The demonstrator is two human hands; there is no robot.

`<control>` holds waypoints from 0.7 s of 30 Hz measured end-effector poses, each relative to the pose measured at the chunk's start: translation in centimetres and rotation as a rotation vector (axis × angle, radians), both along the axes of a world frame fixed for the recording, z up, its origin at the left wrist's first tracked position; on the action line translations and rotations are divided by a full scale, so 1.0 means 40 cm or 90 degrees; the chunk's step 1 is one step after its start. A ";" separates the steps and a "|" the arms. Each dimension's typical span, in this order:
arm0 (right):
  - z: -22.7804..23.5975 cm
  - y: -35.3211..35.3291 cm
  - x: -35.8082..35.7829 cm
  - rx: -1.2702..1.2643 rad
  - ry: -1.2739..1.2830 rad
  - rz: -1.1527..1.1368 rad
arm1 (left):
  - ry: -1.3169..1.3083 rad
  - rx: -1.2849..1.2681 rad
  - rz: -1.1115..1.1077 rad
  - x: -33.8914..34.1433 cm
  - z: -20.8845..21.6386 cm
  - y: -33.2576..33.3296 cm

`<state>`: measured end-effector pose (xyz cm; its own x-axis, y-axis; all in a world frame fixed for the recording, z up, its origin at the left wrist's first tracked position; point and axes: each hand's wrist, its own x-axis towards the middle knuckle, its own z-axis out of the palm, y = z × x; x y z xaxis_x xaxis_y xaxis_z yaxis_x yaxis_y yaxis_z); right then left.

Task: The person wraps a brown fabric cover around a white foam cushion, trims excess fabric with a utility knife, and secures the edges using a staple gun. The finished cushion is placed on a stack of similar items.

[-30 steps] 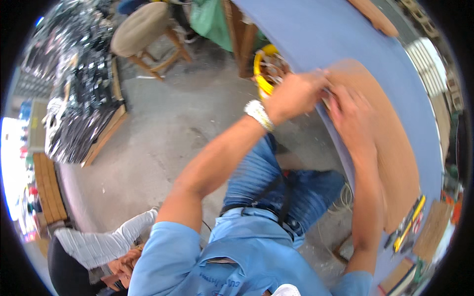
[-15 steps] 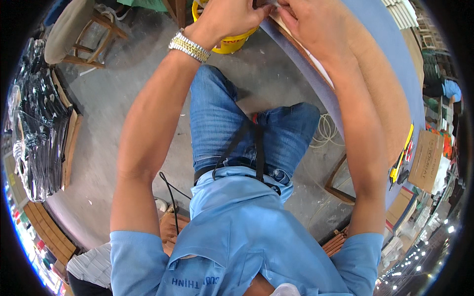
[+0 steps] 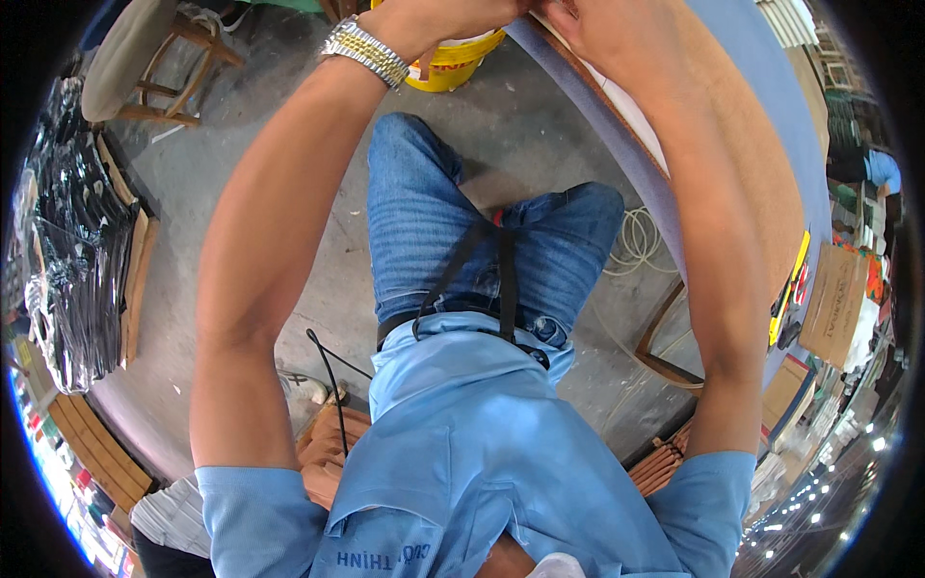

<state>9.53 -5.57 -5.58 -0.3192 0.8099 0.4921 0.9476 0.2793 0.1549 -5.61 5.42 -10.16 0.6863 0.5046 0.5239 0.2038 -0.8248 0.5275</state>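
Observation:
My left hand [image 3: 458,17], with a metal watch at the wrist, reaches to the top edge of the view. Its fingers are closed at the near corner of a tan, brown-edged panel [image 3: 756,144], but what they hold is hidden. My right hand [image 3: 621,43] is bent over that panel's edge beside it, thumb and fingers drawn together around something I cannot make out. A white strip or layer [image 3: 631,120] shows along the panel's edge below the right hand. The panel lies on a blue-covered table [image 3: 805,144].
A yellow bucket [image 3: 443,74] stands on the floor beyond my knees. Stools [image 3: 125,58] and a stack of black wrapped pieces [image 3: 77,250] are at the left. A yellow cutter [image 3: 788,289] and a cardboard box [image 3: 833,306] lie at the right. Coiled cord [image 3: 636,241] rests below the table.
Both hands have shifted slightly farther up, so more of the left fingers is cut off by the view's top edge. The forearms have spread a little apart.

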 end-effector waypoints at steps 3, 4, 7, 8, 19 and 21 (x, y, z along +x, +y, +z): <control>0.007 0.000 0.009 -0.065 -0.026 -0.050 | -0.012 0.017 0.010 0.026 -0.019 -0.009; 0.006 0.001 0.008 -0.073 -0.030 -0.060 | -0.014 0.021 0.021 0.026 -0.020 -0.013; -0.015 0.014 0.017 -0.018 -0.034 -0.033 | -0.024 0.055 0.054 0.022 -0.020 -0.009; -0.021 0.017 0.019 -0.001 -0.037 -0.028 | -0.022 0.045 0.048 0.020 -0.019 -0.007; -0.043 0.022 0.029 0.059 -0.012 0.011 | 0.071 0.007 0.043 0.026 0.015 -0.005; -0.042 0.016 0.022 0.030 0.024 -0.017 | 0.038 0.043 0.054 0.036 -0.002 -0.007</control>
